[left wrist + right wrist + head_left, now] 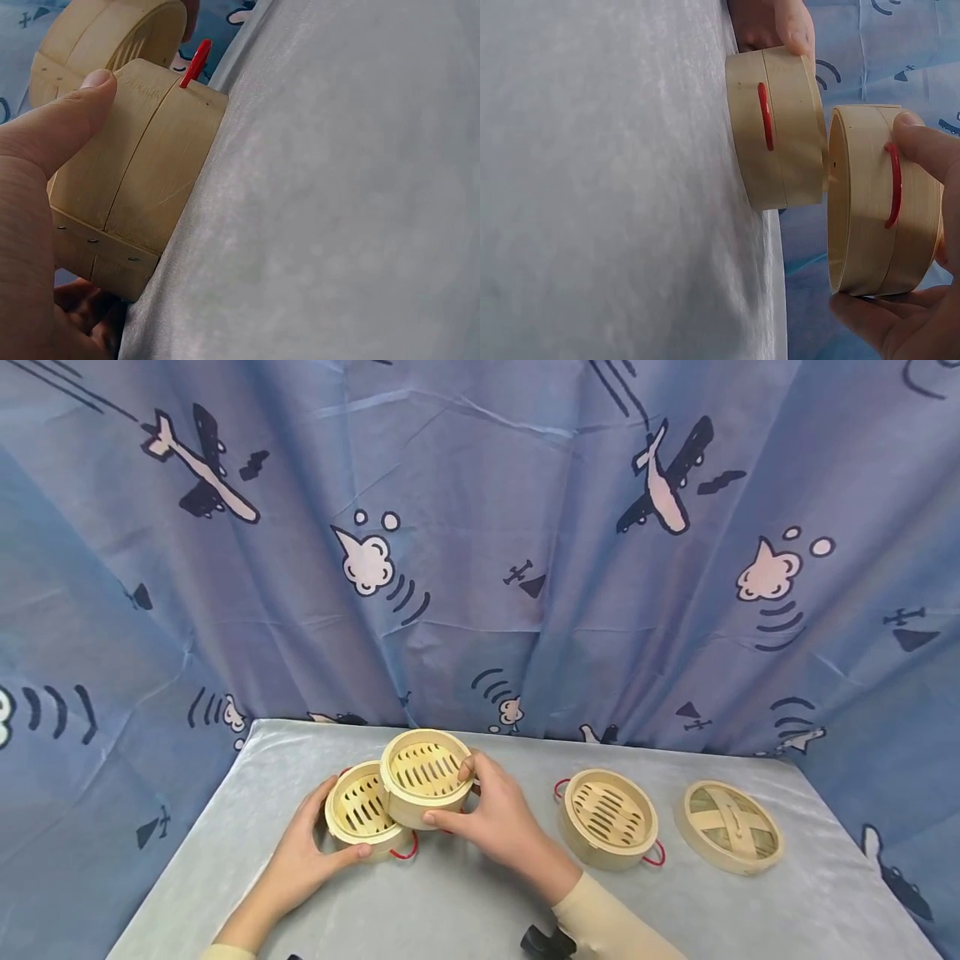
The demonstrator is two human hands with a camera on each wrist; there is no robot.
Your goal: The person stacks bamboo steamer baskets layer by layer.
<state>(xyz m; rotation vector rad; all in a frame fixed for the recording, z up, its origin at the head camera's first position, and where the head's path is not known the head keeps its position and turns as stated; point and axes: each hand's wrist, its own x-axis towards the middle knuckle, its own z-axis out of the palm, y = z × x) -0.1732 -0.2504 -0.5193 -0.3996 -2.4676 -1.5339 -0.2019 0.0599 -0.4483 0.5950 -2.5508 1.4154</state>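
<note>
My left hand (300,852) grips a round bamboo steamer basket (360,810) that sits on the cloth, thumb on its near side and fingers around the far side. A red cord handle (196,64) sticks out from its wall. My right hand (498,818) holds a second steamer basket (870,202) raised and slightly tilted, thumb on one side and fingers on the other. In the head view this one overlaps the right part of the lower basket. The right wrist view shows a gap between the two baskets' walls and a red handle on each.
To the right on the grey cloth (450,910) stands a third steamer basket (607,818) with red handles. Farther right lies a woven bamboo lid (729,827) with crossed strips. A blue curtain (465,527) printed with planes hangs behind the table's back edge.
</note>
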